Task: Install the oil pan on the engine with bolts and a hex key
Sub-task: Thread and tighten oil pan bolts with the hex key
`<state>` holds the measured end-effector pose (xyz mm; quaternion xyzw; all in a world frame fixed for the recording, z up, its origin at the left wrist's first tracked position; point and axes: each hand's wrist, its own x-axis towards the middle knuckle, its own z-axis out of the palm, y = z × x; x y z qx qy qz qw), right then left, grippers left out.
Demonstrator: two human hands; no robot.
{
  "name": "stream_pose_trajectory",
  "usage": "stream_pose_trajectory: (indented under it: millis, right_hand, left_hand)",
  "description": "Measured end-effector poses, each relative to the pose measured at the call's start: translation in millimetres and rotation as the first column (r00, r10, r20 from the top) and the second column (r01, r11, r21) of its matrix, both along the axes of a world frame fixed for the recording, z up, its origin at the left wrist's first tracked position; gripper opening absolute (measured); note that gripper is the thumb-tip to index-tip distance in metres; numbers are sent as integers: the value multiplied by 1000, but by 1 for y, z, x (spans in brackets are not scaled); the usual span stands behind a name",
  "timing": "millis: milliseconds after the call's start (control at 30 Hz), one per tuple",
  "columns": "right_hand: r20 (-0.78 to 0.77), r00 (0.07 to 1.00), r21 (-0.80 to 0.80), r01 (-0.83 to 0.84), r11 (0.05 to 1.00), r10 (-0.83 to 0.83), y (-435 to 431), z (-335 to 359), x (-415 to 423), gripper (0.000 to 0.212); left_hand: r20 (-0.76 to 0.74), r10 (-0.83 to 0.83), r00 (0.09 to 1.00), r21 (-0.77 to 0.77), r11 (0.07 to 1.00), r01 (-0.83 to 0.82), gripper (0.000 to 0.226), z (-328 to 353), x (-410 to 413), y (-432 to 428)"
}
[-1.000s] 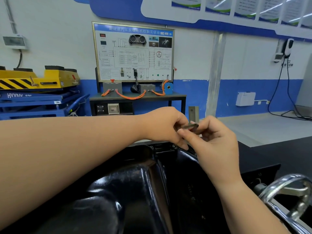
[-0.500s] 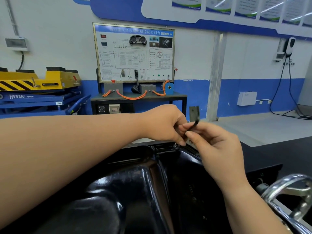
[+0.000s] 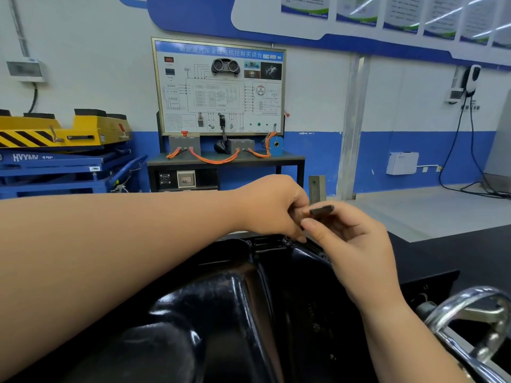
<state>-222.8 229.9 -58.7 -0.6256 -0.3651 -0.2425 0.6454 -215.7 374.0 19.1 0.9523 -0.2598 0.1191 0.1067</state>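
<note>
The glossy black oil pan (image 3: pixel 221 313) fills the lower middle of the head view, lying on the engine. At its far rim sits a bolt (image 3: pixel 287 239). My left hand (image 3: pixel 273 208) reaches across the pan with curled fingers that come down on the hex key's hidden lower part just above that bolt. My right hand (image 3: pixel 351 244) pinches the short dark arm of the hex key (image 3: pixel 321 210) between thumb and fingers; this arm lies nearly level. The key's shaft is hidden behind my fingers.
A chrome handwheel (image 3: pixel 475 327) juts in at the lower right. A black bench surface (image 3: pixel 470 250) lies right of the pan. Behind stand a training board on a dark table (image 3: pixel 221 106) and a yellow and blue lift cart (image 3: pixel 60 150).
My right hand has swung the hex key's short arm round from pointing upward half a second ago to lying level. My left hand has stayed over the bolt.
</note>
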Motion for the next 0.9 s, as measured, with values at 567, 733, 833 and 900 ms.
stream_pose_trajectory:
  millis: [567,733,833,900]
  right_hand:
    - [-22,984,-12,177,984,-177,4,4,4,31]
    - [4,999,-9,36,999,-36,0,0,3,29]
    - [16,1000,-47,-5,999,6,1,-1,0,33]
    - [53,997,-56,61,997,-58,2,0,0,34]
  left_hand:
    - [10,18,1000,48,999,-18,24,-1,2,1]
    - [40,29,999,54,998,-31,37,2,1,-1]
    - [64,52,997,97,994,-58,35,2,3,-1]
    - [41,41,998,98,994,-45,29,2,3,0]
